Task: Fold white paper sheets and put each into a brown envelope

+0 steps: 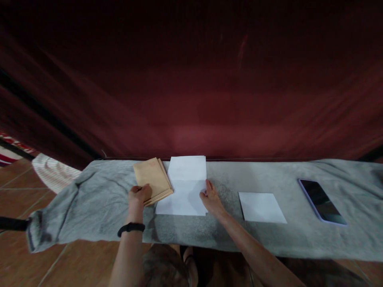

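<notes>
- Maroon fabric (191, 107) stands behind a table (101, 207) covered with grey cloth (227, 235).
- Left grip (139, 196): at the lower-left edge of the brown paper stack (151, 175), digits bent; clamping cannot be confirmed.
- Right grip (212, 199): partly curled at the right edge of the white sheets (187, 185); pinch cannot be confirmed.
- Current step, as judged: edge handling of two adjacent stacks. Brown stack lies angled, its right corner meeting the white sheets.
- Handling requirement, as judged: span every layer; single-layer contact risks fanning.
- Farther right: white card (262, 207), then phone (322, 201), both apart from the grips.
</notes>
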Tool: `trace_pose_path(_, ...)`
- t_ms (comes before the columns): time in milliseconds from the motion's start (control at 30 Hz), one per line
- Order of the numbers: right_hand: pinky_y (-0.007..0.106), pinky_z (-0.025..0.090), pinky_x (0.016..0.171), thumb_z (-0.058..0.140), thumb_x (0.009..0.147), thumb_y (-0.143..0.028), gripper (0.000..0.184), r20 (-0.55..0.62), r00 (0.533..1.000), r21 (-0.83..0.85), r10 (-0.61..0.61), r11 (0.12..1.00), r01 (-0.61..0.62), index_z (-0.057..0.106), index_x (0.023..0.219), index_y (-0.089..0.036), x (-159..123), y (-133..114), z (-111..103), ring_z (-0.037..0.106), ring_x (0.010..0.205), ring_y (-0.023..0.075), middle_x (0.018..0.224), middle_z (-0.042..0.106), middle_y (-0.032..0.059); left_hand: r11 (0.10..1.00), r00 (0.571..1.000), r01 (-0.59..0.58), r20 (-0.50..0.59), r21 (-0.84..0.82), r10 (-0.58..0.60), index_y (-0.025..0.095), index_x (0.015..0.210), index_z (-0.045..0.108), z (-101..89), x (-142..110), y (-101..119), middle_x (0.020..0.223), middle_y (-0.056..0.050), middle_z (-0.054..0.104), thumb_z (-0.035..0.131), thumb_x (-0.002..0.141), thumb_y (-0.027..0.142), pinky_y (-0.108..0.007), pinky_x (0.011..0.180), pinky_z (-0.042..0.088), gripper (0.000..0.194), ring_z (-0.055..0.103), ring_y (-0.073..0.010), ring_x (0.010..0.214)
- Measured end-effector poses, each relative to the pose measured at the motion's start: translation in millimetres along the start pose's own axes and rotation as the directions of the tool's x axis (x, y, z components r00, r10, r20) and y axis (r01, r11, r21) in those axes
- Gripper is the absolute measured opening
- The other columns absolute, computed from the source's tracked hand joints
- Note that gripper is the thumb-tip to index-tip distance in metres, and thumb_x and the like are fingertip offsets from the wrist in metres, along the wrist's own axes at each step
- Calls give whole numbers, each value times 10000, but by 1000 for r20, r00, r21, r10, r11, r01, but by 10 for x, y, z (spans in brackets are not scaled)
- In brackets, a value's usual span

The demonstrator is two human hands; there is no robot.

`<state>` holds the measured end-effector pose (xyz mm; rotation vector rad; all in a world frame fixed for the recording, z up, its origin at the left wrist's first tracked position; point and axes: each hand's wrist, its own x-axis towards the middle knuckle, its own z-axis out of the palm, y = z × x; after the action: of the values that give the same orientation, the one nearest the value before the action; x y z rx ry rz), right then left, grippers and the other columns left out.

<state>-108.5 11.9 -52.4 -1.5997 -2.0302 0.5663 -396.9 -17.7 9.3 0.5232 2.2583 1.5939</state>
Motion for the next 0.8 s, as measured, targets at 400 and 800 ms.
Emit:
trace_pose_path(400,496,487,989,457,945,-324,475,-278,944,-376,-176,925,62,544,1377,-146,-656,1984,-1565,585,1156,322,1257,639,183,868,909,-394,268,303,319,180,1113,656,468,-700,350,1146,-126,679,628,824,232,-440,941,534,295,671,-285,1056)
trace_pose_path(800,367,512,775,509,919,-425,340,-227,967,-198,114,967,-160,650,1097,-173,-683,2320,-1707,633,761,232,846,641,75,468,133,-881,913,-69,385,159,1481,469,1674,-2866,4,1567,-153,445,537,944,254,-489,1222,306,549,381,-297,1468)
